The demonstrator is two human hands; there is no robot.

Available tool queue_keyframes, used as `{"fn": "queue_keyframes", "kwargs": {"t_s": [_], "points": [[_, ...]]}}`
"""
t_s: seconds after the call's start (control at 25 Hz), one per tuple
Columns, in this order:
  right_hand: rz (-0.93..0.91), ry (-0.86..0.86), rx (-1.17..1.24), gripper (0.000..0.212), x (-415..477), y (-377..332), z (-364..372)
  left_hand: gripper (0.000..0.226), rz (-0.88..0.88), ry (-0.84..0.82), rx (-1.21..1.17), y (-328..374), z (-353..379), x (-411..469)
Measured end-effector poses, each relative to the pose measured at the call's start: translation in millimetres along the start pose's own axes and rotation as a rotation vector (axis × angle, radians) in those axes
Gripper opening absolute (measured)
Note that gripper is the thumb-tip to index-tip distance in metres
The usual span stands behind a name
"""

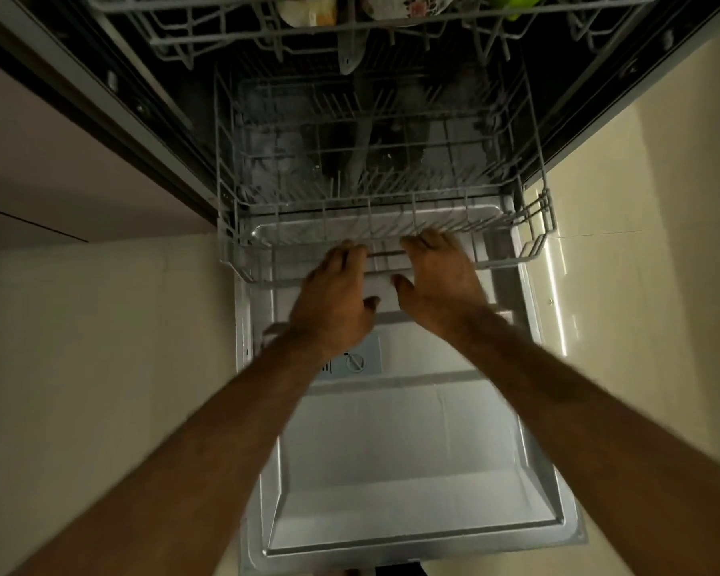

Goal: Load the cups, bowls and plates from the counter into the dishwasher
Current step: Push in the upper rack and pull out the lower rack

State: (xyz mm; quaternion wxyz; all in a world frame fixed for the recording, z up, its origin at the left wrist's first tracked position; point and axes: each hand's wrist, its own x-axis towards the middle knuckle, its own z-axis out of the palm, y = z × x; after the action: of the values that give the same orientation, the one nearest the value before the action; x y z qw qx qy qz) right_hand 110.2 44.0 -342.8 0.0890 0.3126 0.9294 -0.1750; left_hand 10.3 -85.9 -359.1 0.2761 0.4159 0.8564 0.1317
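The dishwasher stands open below me, its door (391,451) folded down flat. The empty grey wire lower rack (533,226) is partly slid out over the door. My left hand (333,293) has its fingers curled over the rack's front rail. My right hand (437,276) sits beside it, fingers over the same rail and thumb below. Along the top edge, the upper rack (184,47) holds a pale bowl (306,10), a floral cup (404,6) and a green cup (512,4). The counter is out of view.
Cream floor tiles lie on both sides of the door. A dark cabinet edge (100,118) runs down the left of the opening. The detergent dispenser (356,361) sits in the door's inner face, below my left wrist.
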Motion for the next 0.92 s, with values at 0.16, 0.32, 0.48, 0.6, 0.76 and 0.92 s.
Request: {"fn": "queue_keyframes", "kwargs": {"t_s": [0.16,0.32,0.48,0.6,0.76,0.92], "points": [[0.039,0.012,-0.014,0.051,-47,-4,14,0.077,0.014,-0.019,-0.018,6,17,-46],[0.075,0.002,-0.075,0.048,-93,-8,26,0.074,0.028,-0.065,0.002,10,32,-86],[0.124,-0.008,-0.094,0.046,-139,-14,37,0.068,0.027,-0.106,0.037,14,44,-128],[0.146,-0.008,-0.100,0.042,-177,-18,46,0.064,0.043,-0.097,0.029,18,54,-163],[0.206,-0.013,-0.092,0.038,-222,-24,57,0.052,0.060,-0.090,0.038,21,71,-200],[0.236,-0.078,-0.070,0.038,-256,-24,63,0.039,0.057,-0.103,0.017,23,81,-221]]}}
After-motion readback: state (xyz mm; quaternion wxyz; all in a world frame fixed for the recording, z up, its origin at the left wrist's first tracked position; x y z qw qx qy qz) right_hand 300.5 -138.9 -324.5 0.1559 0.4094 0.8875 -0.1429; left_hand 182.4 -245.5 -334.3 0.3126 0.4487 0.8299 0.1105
